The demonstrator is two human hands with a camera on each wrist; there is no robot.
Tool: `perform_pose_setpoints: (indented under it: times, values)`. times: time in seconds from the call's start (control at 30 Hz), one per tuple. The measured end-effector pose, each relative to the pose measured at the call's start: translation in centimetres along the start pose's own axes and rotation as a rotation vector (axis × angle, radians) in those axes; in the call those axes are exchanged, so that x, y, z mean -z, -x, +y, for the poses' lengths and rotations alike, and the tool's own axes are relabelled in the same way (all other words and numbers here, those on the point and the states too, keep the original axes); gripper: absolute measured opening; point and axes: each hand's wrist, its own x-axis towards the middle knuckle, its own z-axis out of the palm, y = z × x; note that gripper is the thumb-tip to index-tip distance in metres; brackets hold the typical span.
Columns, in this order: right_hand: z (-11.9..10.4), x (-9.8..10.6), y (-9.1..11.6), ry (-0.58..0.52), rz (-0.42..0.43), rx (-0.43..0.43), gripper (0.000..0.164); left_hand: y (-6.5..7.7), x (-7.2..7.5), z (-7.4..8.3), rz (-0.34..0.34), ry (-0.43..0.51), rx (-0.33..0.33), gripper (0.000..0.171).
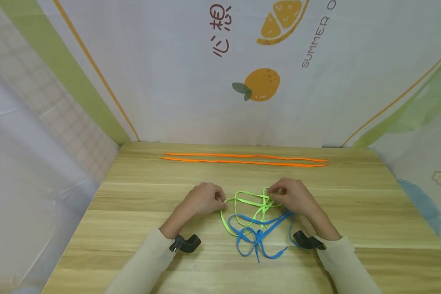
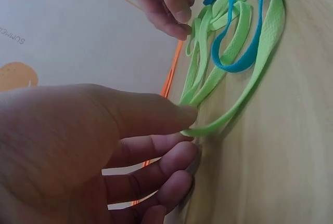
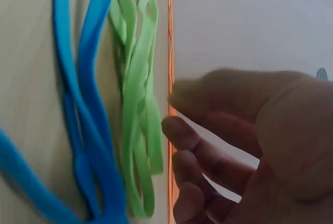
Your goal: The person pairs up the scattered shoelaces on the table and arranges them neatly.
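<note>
A loose tangle of green flat shoelace [image 1: 250, 201] lies on the table, partly crossed by a blue flat shoelace [image 2: 237, 68]. My left hand [image 1: 205, 199] is at the tangle's left side. In the left wrist view its thumb and forefinger pinch a bend of the green lace. My right hand [image 1: 295, 197] hovers at the right side of the tangle, close to the green loops. The right wrist view shows a small gap between thumb and forefinger [image 3: 179, 131], with no lace between them. The green lace's ends cannot be made out.
Two orange laces [image 1: 220, 161] lie straight and parallel across the back of the wooden table [image 1: 132, 228]. Behind them rises a white cloth [image 1: 183, 102] printed with oranges. Black wrist cameras [image 1: 188, 243] sit on both sleeves.
</note>
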Motion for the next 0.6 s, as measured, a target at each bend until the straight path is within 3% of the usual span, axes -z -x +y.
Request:
perform_pose_setpoints:
  times: [0.33,0.6]
  values:
    - [-1.4,-0.5,0.1,-0.057,-0.098,0.131,0.016,0.0,0.0,0.7,0.061,0.028,-0.061,0.005]
    - [-1.9,-0.9,0.0,-0.069,-0.175,0.166,0.015,0.5,0.8,2.1,0.109,0.090,-0.131,0.009]
